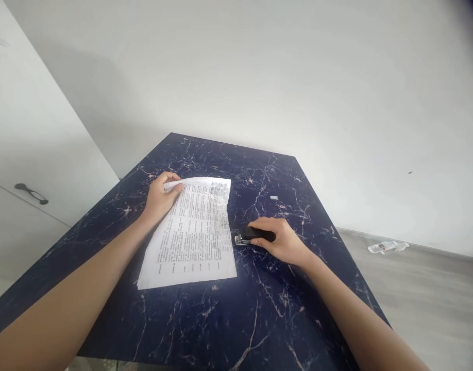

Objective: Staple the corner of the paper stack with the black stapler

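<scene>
My left hand [165, 195] pinches the upper left edge of some printed paper [193, 232], its thumb on top. The paper is covered in small text and curves up a little along its top and right side. Whether it is one sheet or a few I cannot tell. In my right hand [279, 238] is a black stapler [257, 235], the fingers wrapped over its top and the thumb along its near side. The stapler's metal front end points left, close beside the paper's right edge.
The dark blue marble-patterned table [205, 324] stands against a pale wall. A small white piece [274, 198] lies on it beyond the stapler. A clear plastic bottle [387, 247] lies on the floor at right. At left is a white cabinet with a dark handle [31, 194].
</scene>
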### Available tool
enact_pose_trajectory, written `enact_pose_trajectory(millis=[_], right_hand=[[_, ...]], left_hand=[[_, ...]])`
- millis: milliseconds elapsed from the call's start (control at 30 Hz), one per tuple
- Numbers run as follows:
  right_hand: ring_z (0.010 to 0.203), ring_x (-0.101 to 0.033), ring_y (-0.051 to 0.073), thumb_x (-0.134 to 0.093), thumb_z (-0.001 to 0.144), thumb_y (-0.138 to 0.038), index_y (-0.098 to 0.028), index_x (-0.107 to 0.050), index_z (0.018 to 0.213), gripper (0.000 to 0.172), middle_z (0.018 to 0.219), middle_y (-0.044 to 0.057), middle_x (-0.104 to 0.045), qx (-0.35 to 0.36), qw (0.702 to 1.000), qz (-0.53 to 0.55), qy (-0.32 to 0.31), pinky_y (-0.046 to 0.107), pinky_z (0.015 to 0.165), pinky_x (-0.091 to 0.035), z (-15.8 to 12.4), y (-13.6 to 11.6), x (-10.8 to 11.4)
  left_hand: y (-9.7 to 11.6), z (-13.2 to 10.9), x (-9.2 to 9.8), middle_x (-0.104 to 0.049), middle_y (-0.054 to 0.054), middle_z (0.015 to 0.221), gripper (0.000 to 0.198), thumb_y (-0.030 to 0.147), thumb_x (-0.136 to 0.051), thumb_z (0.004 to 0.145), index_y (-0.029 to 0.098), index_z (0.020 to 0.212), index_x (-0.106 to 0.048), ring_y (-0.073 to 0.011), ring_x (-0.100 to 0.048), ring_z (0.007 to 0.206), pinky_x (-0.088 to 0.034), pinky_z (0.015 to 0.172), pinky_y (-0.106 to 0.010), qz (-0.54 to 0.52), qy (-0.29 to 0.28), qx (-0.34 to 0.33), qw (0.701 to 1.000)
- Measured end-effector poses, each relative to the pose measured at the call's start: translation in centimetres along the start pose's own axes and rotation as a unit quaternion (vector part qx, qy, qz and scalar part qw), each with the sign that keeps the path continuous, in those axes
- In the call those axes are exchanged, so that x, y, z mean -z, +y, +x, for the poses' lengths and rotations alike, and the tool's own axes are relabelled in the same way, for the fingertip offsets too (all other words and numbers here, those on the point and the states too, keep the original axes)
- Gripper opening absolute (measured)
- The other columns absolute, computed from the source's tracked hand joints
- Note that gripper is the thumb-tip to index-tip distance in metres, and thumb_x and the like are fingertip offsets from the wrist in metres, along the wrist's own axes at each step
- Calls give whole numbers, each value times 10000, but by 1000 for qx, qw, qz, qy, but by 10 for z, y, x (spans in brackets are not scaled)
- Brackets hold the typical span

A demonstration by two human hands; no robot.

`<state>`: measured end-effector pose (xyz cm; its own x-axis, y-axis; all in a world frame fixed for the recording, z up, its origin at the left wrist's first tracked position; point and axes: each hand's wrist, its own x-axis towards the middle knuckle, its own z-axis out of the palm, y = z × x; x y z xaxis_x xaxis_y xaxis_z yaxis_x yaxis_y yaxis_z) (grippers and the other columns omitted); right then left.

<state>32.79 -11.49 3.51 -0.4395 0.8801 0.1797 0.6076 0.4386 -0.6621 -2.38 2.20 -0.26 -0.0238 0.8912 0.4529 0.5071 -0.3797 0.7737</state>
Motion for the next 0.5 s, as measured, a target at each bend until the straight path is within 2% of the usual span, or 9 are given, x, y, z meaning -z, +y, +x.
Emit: enact_pose_trajectory(millis=[167, 233, 300, 367, 433, 500], right_hand=[[867, -672, 228, -671, 949, -327, -231, -737, 1133, 218, 989, 62, -741, 9, 1000, -23, 19, 408, 829, -531, 0, 2, -2], [876, -671, 233, -660, 954, -332, -223, -734, 1138, 226, 996, 72, -740, 14, 1000, -16, 17, 403, 814, -536, 0, 3, -2], [878, -668, 236, -654, 957, -332, -218, -730, 1141, 229, 991, 77, -738, 15, 1000, -15, 18, 403, 812, -537, 0, 3, -2], [869, -666, 235, -650, 958, -329, -217, -729, 1136, 224, 978, 75, -735, 15, 1000, -17, 19, 399, 806, -534, 0, 3, -2], [866, -665, 235, -652, 957, -334, -216, -729, 1130, 223, 978, 76, -734, 16, 1000, -17, 19, 396, 802, -533, 0, 3, -2], [862, -666, 234, -654, 957, -341, -217, -730, 1121, 220, 981, 77, -734, 20, 1000, -18, 15, 393, 798, -531, 1, 3, -2]], left_hand=[[0, -4, 6, -629, -119, 1246, 409, 278, -754, 806, 233, 1178, -589, -353, -577, 1214, -408, 1085, -567, 109, -68, -7, 992], [3, -6, 8, -527, -161, 1405, 472, 334, -775, 803, 232, 1230, -602, -436, -460, 1339, -349, 1114, -653, 164, -84, -25, 983], [9, -9, 7, -418, -146, 1541, 449, 366, -764, 823, 244, 1236, -636, -485, -297, 1452, -236, 1154, -724, 201, -96, -61, 973], [20, -14, 1, -378, -84, 1605, 347, 362, -685, 898, 267, 1231, -668, -449, -200, 1517, -124, 1194, -732, 203, -136, -109, 963], [33, -24, -11, -406, -21, 1610, 306, 330, -555, 991, 309, 1275, -666, -360, -237, 1534, -78, 1228, -685, 172, -230, -166, 943], [45, -36, -25, -461, 23, 1583, 350, 311, -485, 1031, 377, 1347, -620, -300, -271, 1536, -29, 1245, -651, 138, -320, -222, 911]])
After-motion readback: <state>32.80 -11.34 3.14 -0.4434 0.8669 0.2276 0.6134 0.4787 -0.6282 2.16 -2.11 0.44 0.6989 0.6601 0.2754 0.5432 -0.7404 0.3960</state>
